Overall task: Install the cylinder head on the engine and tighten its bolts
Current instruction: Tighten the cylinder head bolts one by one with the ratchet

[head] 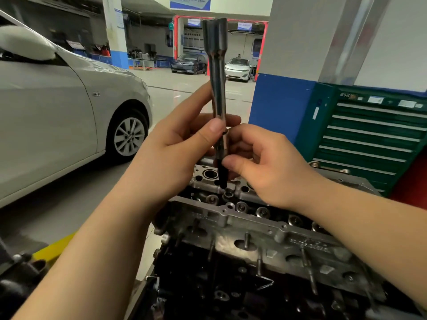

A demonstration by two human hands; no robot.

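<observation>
Shiny silver extension bar [217,72] with black tip, grey metal cylinder head [254,229], silver car [57,107], green tool cabinet [369,135]

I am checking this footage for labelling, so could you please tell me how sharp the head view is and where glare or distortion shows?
Head view: the hands and the cylinder head are fairly sharp; the socket extension carries bright streaks of glare; the background cars are soft; wide-angle distortion bends the tool cabinet and pillar at the right edge; the engine's lower part lies in deep shadow.
</observation>
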